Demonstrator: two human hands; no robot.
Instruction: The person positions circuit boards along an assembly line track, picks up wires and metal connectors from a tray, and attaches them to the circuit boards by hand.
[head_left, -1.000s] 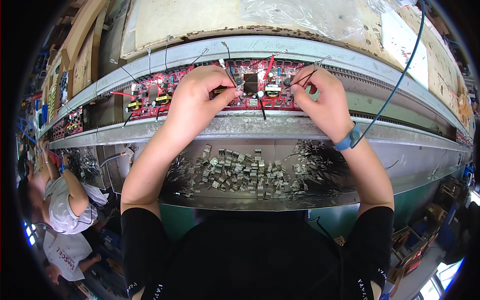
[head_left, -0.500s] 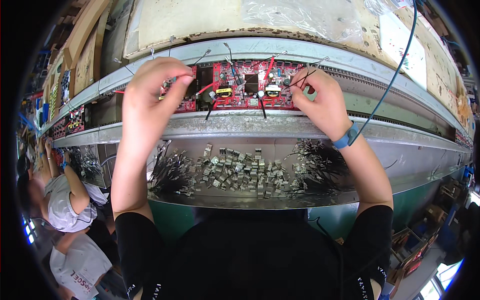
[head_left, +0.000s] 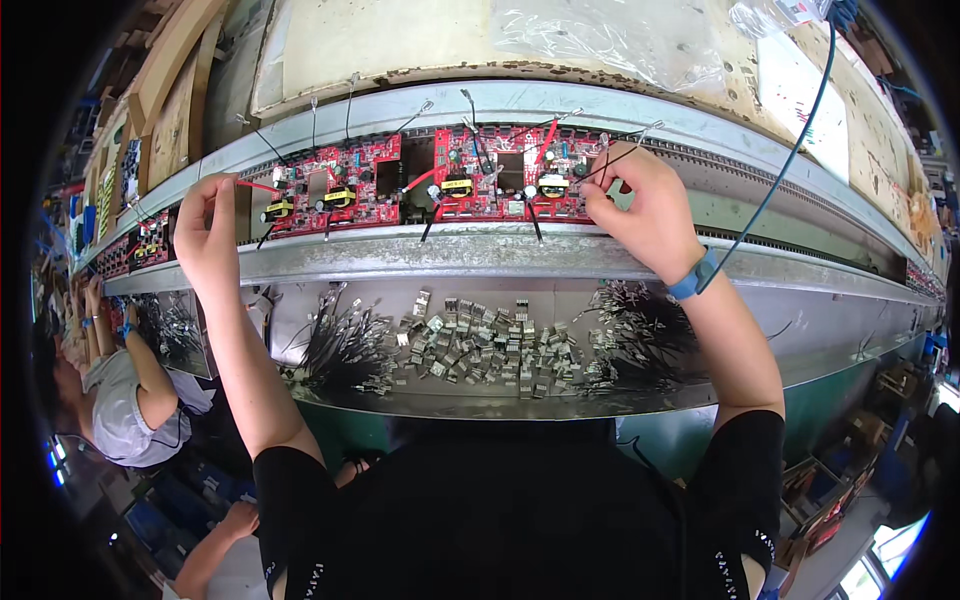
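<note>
My left hand (head_left: 210, 228) is at the left end of a red circuit board (head_left: 372, 178), its thumb and forefinger pinched on the tip of a red wire (head_left: 260, 186). At the right end of a second red circuit board (head_left: 478, 206), my right hand (head_left: 645, 205) has thumb and forefinger closed on a thin black wire (head_left: 622, 156). A bare metal terminal ends that wire, up and to the right of the fingers. Both boards lie between metal rails and carry yellow-wrapped transformers, such as one (head_left: 456, 187). My right fingers hide part of the board's edge.
Below the near rail (head_left: 400, 246), a metal tray (head_left: 720, 310) holds a heap of small metal-tabbed parts (head_left: 490, 345) between bundles of black wires (head_left: 350, 350). A blue cable (head_left: 775, 180) hangs across the right side. Other people (head_left: 125, 405) work at the left.
My left hand has moved left from above the left board to the red wire at its end, uncovering the board. My right hand stays nearly still. The boards sit slightly farther right.
</note>
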